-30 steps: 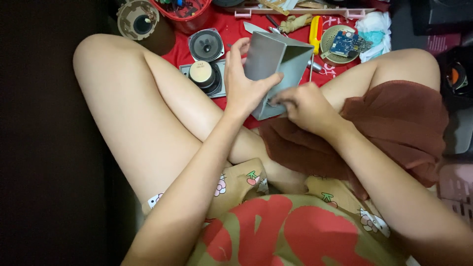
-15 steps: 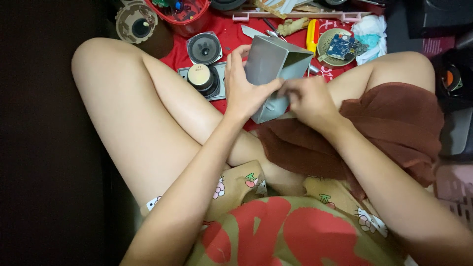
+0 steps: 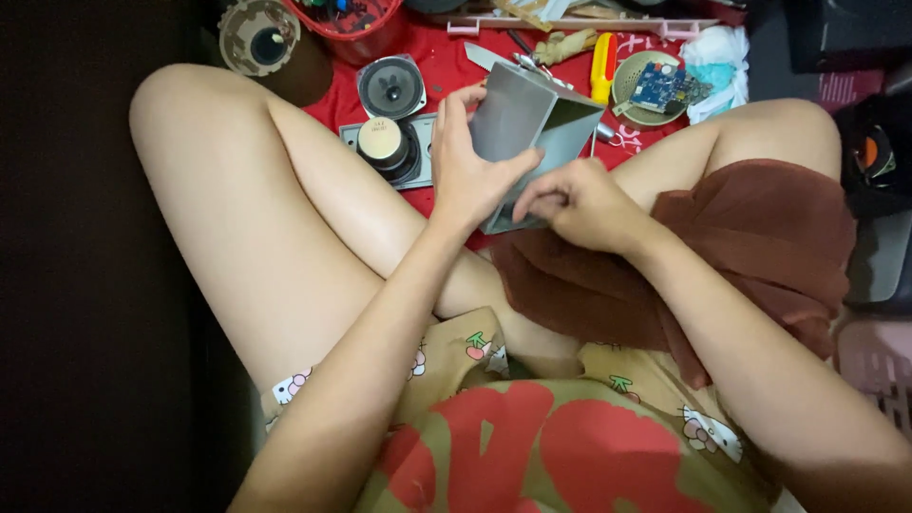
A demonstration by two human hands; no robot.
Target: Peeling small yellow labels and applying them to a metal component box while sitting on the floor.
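Box [image 3: 518,119] grey, matte. Cloth [image 3: 456,71] under it red with white marks. Left of box: speakers [image 3: 390,87] black, one cone cream. Right of box: screwdriver [image 3: 602,78] yellow-red, circuit board [image 3: 660,85] blue. Shorts [image 3: 750,237] brown.

Light falls from above and in front, bright on the bare legs and forearms, which look slightly washed out. The whole left side of the view sinks into near-black shadow, and the top right corner is dim too. The grey folded sheet-metal box [image 3: 527,128] shows a soft sheen on its lit face and a darker inner face. The red cloth [image 3: 446,71] on the floor is evenly lit. Focus is fair in the centre; the patterned shirt at the bottom edge is soft and close
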